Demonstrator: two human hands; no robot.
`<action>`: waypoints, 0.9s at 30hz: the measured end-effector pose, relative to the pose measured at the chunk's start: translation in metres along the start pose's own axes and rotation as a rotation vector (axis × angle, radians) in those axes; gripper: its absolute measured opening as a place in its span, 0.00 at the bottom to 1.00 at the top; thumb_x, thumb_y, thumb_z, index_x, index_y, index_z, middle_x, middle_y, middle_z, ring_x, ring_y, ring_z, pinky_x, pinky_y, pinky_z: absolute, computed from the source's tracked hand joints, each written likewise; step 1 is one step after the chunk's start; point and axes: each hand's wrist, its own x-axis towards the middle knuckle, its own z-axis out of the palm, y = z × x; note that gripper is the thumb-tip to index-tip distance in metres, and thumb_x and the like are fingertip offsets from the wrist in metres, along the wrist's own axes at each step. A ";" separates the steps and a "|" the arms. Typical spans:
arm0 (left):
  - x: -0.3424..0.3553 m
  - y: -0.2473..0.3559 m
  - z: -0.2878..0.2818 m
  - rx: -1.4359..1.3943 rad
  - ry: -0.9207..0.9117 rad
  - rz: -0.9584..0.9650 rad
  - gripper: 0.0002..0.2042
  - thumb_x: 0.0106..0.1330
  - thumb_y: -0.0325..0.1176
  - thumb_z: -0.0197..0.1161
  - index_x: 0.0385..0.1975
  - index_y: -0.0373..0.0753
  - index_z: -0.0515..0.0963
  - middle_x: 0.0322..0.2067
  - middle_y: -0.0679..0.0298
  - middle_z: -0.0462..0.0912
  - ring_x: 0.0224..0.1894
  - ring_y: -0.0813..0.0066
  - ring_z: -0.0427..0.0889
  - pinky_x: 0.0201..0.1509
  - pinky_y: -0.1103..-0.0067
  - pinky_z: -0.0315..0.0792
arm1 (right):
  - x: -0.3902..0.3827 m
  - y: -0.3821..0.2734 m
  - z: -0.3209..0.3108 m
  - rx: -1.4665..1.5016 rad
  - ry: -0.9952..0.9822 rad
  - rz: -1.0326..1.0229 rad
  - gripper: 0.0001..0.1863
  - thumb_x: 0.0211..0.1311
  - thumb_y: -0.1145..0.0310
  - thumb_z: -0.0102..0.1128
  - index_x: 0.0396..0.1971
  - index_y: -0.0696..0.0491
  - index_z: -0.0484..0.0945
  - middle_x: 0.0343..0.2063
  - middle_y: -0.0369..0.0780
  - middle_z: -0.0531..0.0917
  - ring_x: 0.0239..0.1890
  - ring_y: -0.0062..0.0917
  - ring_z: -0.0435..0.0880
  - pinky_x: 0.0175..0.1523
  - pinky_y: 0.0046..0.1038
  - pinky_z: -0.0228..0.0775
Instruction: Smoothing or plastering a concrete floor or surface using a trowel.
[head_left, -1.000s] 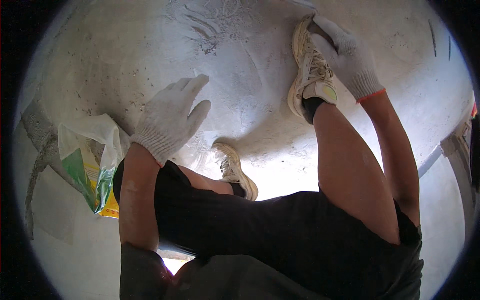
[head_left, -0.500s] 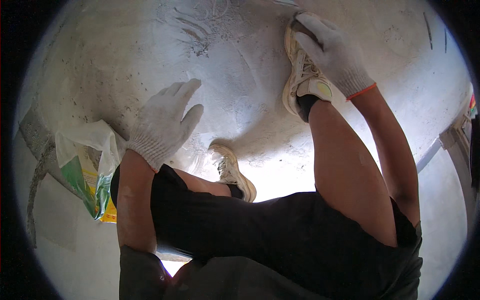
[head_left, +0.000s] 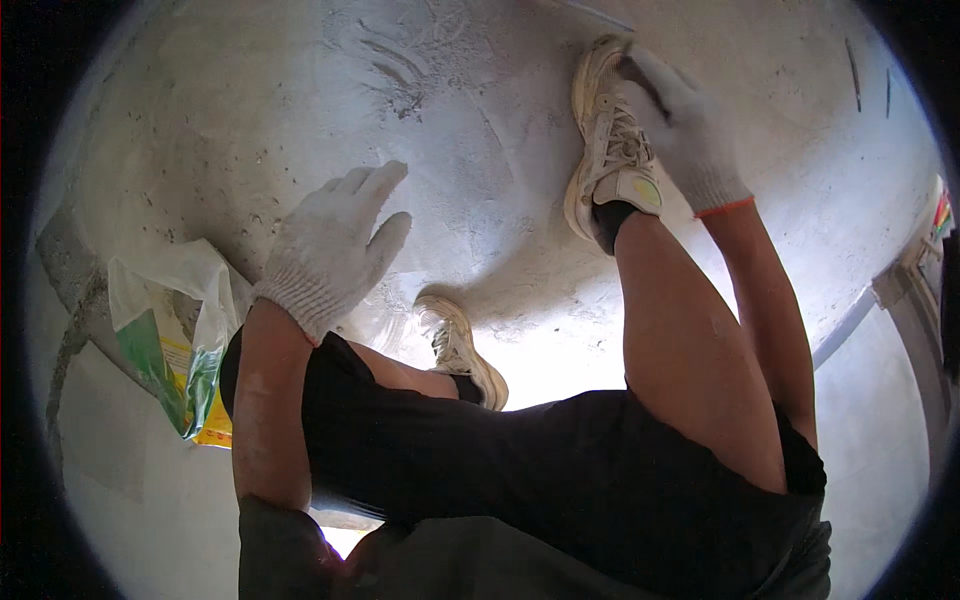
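My left hand [head_left: 335, 240], in a white knitted work glove, hovers above the grey floor beside my left knee. Its fingers are stretched and the thumb stands apart, with nothing in it. At the upper right, my right hand [head_left: 690, 130] wears a matching glove with an orange cuff edge. It is beside the toe of my right shoe [head_left: 605, 140], a worn beige lace-up. The fingers curl round a dark strip between thumb and forefinger; what it is cannot be made out. My left shoe [head_left: 460, 350] rests on the floor nearer to me.
The rough grey cement floor [head_left: 450, 130] carries smears and crumbs. A clear, green and yellow plastic bag [head_left: 175, 340] lies left of my left forearm. Past my right arm is a pale raised edge [head_left: 848, 325]. A thin bluish strip [head_left: 595, 13] shows at the top.
My right hand has shifted slightly down and right, baring more of the shoe's toe. The view has tilted a little. My left hand stays much the same.
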 end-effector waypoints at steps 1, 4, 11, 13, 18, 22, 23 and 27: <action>0.000 0.001 -0.001 -0.005 0.004 -0.003 0.21 0.67 0.40 0.58 0.58 0.39 0.71 0.48 0.53 0.79 0.49 0.54 0.80 0.55 0.63 0.74 | -0.006 0.008 -0.005 -0.027 -0.030 0.100 0.18 0.66 0.62 0.59 0.54 0.50 0.77 0.40 0.43 0.83 0.39 0.39 0.84 0.45 0.37 0.77; 0.001 0.001 -0.003 -0.016 -0.071 -0.035 0.22 0.69 0.41 0.58 0.60 0.39 0.70 0.53 0.53 0.78 0.53 0.53 0.79 0.58 0.64 0.73 | -0.013 0.007 -0.010 -0.069 -0.072 0.220 0.20 0.65 0.62 0.61 0.55 0.50 0.77 0.40 0.43 0.84 0.40 0.38 0.84 0.45 0.36 0.77; 0.002 -0.002 -0.003 -0.021 -0.058 -0.030 0.22 0.69 0.40 0.58 0.60 0.38 0.70 0.53 0.52 0.78 0.52 0.53 0.79 0.56 0.64 0.74 | -0.012 0.001 -0.008 -0.038 -0.063 0.263 0.20 0.66 0.61 0.61 0.56 0.49 0.77 0.40 0.43 0.84 0.42 0.37 0.84 0.46 0.33 0.76; 0.002 -0.002 -0.003 -0.021 -0.064 -0.037 0.22 0.69 0.40 0.58 0.60 0.38 0.70 0.52 0.52 0.78 0.52 0.53 0.79 0.56 0.64 0.74 | -0.013 0.001 -0.007 -0.034 -0.069 0.271 0.20 0.66 0.61 0.61 0.56 0.49 0.77 0.40 0.43 0.84 0.42 0.37 0.84 0.46 0.33 0.76; 0.004 0.000 -0.004 -0.021 -0.065 -0.001 0.22 0.68 0.39 0.59 0.60 0.38 0.70 0.50 0.52 0.79 0.49 0.55 0.80 0.54 0.65 0.75 | -0.009 0.000 -0.009 -0.036 -0.099 0.298 0.18 0.69 0.65 0.58 0.56 0.51 0.78 0.44 0.40 0.86 0.44 0.26 0.86 0.47 0.27 0.77; 0.006 -0.002 0.001 -0.006 -0.035 0.015 0.22 0.68 0.39 0.59 0.60 0.39 0.70 0.50 0.53 0.79 0.48 0.55 0.81 0.53 0.65 0.76 | -0.011 0.005 -0.008 -0.063 -0.087 0.275 0.19 0.68 0.64 0.59 0.57 0.50 0.78 0.43 0.41 0.85 0.43 0.30 0.85 0.47 0.29 0.76; 0.006 -0.002 0.001 -0.004 -0.032 0.023 0.22 0.68 0.39 0.59 0.60 0.39 0.70 0.49 0.53 0.79 0.48 0.56 0.81 0.53 0.65 0.76 | -0.012 0.006 -0.008 -0.055 -0.060 0.250 0.20 0.67 0.62 0.60 0.57 0.49 0.77 0.41 0.42 0.85 0.41 0.34 0.85 0.45 0.32 0.76; 0.011 0.000 0.000 0.033 -0.062 0.016 0.22 0.69 0.39 0.58 0.60 0.39 0.70 0.48 0.53 0.79 0.47 0.56 0.81 0.54 0.65 0.76 | -0.005 0.000 -0.012 0.021 -0.080 0.289 0.19 0.67 0.62 0.60 0.56 0.50 0.78 0.41 0.42 0.85 0.40 0.33 0.85 0.44 0.31 0.77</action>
